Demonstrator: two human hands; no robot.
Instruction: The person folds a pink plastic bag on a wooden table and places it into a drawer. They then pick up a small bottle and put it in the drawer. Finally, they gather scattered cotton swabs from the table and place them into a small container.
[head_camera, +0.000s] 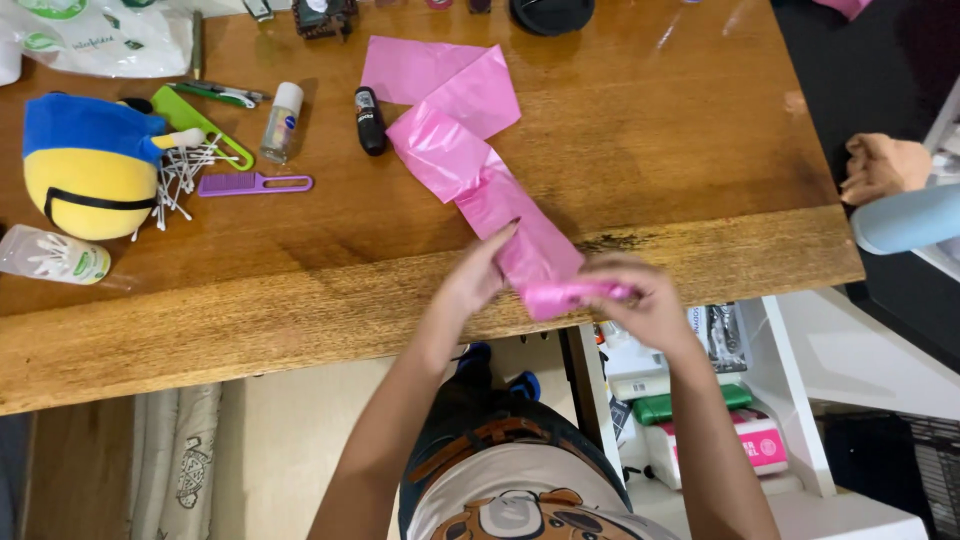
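A long strip of pink plastic bags (450, 130) lies unrolled across the wooden table (650, 130), running from the far middle down to the near edge. Its near end is rolled into a small tube (565, 296). My right hand (645, 300) grips that rolled end at the table's edge. My left hand (480, 275) presses on the flat strip just left of the roll, fingers pinching the plastic.
At the left lie a blue-and-yellow plush toy (85, 165), a pile of cotton swabs (185, 170), a purple comb (255, 184), a green comb (200, 122), a white roll-on bottle (282, 122) and a black tube (370, 120). Another person's hand (880, 165) rests at the right. Shelves (700, 410) stand below.
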